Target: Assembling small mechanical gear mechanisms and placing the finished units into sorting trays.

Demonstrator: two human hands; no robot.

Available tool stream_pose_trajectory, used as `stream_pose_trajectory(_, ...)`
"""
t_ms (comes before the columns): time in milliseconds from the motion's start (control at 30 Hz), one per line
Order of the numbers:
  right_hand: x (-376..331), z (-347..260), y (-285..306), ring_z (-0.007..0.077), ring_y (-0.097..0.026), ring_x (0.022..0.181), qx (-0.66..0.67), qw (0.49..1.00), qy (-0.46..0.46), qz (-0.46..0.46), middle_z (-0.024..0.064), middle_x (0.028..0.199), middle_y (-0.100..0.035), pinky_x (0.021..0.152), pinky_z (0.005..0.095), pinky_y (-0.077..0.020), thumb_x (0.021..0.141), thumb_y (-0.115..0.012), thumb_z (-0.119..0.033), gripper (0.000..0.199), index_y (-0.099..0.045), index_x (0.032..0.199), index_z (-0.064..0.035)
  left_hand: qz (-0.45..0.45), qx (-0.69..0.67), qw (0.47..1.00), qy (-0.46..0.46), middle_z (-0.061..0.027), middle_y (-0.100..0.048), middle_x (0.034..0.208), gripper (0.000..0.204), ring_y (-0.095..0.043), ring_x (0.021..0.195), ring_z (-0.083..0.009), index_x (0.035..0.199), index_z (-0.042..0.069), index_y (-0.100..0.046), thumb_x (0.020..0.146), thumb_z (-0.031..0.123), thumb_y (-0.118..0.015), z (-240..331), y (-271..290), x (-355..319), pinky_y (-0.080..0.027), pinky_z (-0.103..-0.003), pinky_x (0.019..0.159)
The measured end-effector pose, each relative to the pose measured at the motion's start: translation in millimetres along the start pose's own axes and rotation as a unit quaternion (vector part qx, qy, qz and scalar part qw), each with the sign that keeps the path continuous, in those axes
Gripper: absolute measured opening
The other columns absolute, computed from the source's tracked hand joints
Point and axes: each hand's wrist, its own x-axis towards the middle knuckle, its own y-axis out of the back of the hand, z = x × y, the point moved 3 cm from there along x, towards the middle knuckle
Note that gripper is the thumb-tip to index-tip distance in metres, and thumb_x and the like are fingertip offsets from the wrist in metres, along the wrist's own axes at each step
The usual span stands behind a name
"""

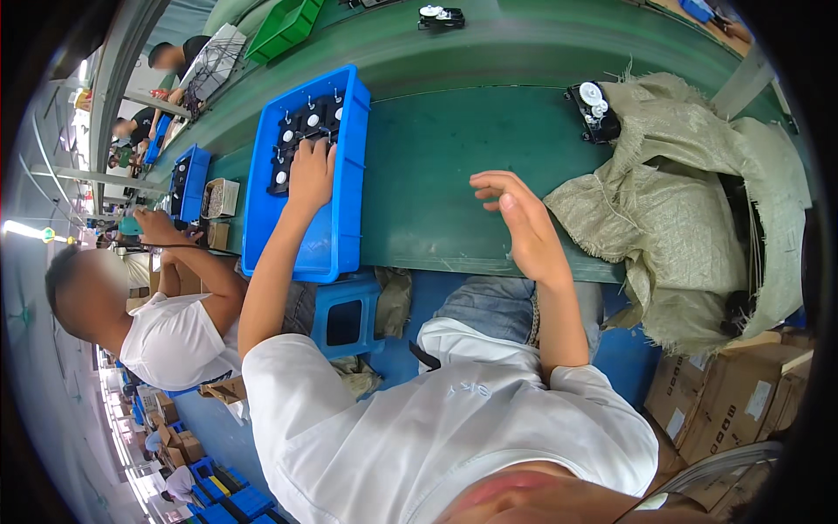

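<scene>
My left hand [312, 172] reaches into a blue plastic bin [351, 188]. Its fingers are stretched out, with their tips at the black gear assemblies [288, 137] that lie there in rows, each bearing a white round gear; some have upright metal pins. The fingertips partly cover one assembly, and no grip on it shows. Above the green tabletop, my right hand [528, 229] is open and empty, its fingers apart. Farther right, another black gear assembly [595, 112] with white gears rests beside a woven sack [655, 205].
A black part with white gears [441, 17] sits on the green conveyor belt [524, 44] at the far side. A green crate [284, 31] stands far left. On the left, a co-worker [179, 336] sits beside a blue stool [343, 314]. Cardboard boxes [720, 402] are stacked at lower right.
</scene>
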Motion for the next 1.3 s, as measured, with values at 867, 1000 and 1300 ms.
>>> stream_pose_trajectory(867,-95,-107,142,0.0289,-0.059,0.094,-0.332,0.930,0.026,0.156,0.0127,0.113,-0.062,0.083,0.0348,-0.0491,0.084,-0.062,-0.011,0.026,-0.064,0.109,-0.0030,-0.231,-0.197,0.941,-0.149,-0.0142,-0.069,0.090,0.044,-0.062,0.078,-0.0281,0.112,0.003,-0.066,0.083,0.036,-0.068,52,-163,338,-0.051,-0.036,0.070)
stream_pose_trajectory(1000,-148,-98,207,0.0271,-0.059,0.086,-0.644,0.653,-0.078,0.391,0.0076,0.101,-0.061,0.077,0.0365,-0.0502,0.081,-0.062,-0.008,0.022,-0.063,0.104,-0.0056,-0.182,-0.243,0.950,-0.081,-0.0129,-0.065,0.073,0.030,-0.056,0.061,-0.0264,0.096,0.001,-0.069,0.087,0.028,-0.063,-79,-163,401,-0.048,-0.035,0.058)
stream_pose_trajectory(1300,-220,-27,271,0.0337,-0.054,0.091,-0.683,0.476,-0.187,0.521,0.0132,0.107,-0.054,0.079,0.0404,-0.0510,0.076,-0.063,-0.005,0.038,-0.058,0.114,-0.0070,-0.015,-0.212,0.969,-0.125,-0.0185,-0.069,0.092,0.046,-0.063,0.085,-0.0323,0.103,0.001,-0.071,0.092,0.042,-0.055,60,-65,466,-0.049,-0.039,0.075)
